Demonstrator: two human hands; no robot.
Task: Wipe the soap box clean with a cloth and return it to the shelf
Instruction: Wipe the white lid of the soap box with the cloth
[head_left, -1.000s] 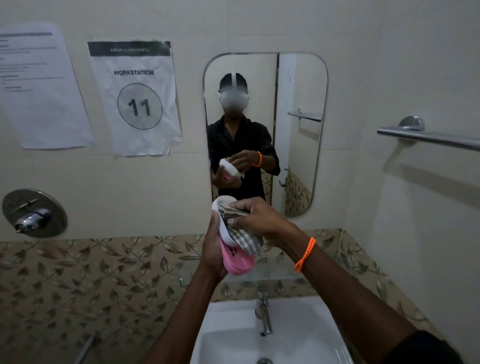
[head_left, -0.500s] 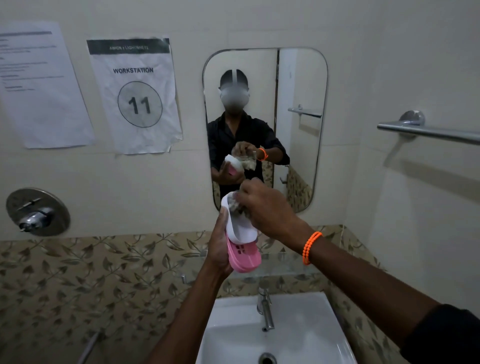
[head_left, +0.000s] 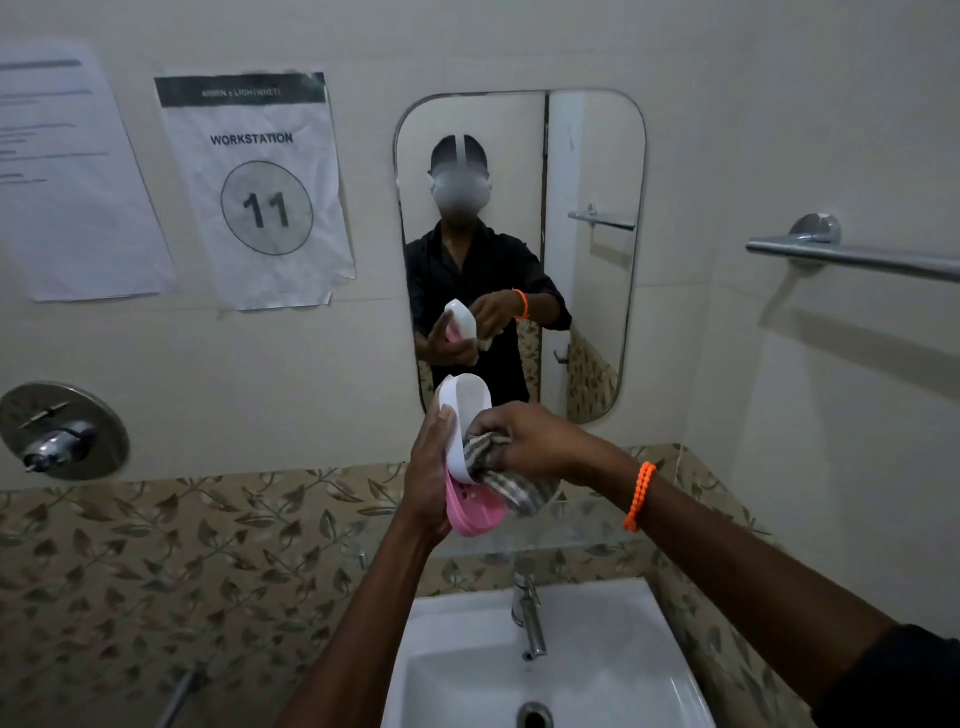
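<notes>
Two hands (head_left: 431, 478) on soap box (head_left: 464, 415)

The soap box (head_left: 466, 415) stands upright above the sink (head_left: 613, 660), between the left hand (head_left: 428, 473) and the right hand (head_left: 535, 441). The cloth (head_left: 511, 480) lies against its right side. The mirror (head_left: 519, 156) hangs behind, the glass shelf (head_left: 587, 535) below.
</notes>
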